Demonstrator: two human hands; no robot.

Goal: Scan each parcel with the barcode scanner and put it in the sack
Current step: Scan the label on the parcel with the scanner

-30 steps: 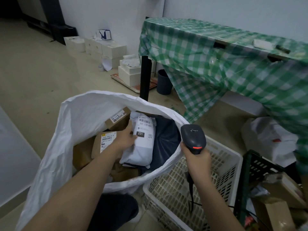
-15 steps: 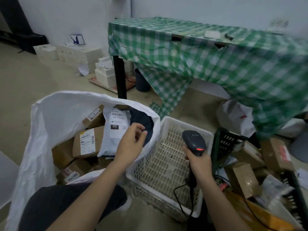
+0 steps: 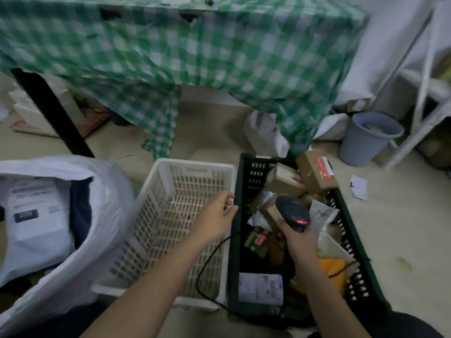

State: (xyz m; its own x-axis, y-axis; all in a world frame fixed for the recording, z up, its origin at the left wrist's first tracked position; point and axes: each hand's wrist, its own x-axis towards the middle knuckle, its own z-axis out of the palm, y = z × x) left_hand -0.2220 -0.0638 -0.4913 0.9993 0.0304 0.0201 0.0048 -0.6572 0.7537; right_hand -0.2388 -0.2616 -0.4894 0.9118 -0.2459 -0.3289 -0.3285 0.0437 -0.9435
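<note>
Checked tablecloth behind, right hand gripping scanner, left hand empty

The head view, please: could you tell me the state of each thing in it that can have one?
Left hand: empty, fingers loosely curled, over the white crate.
Right hand: grips the scanner's handle.
Barcode scanner: held over the dark crate, red light on.
Sack: open, parcels inside.
White crate: no parcels in it.
Dark crate: holds many parcels.
Grey bucket: upright on the floor.
</note>
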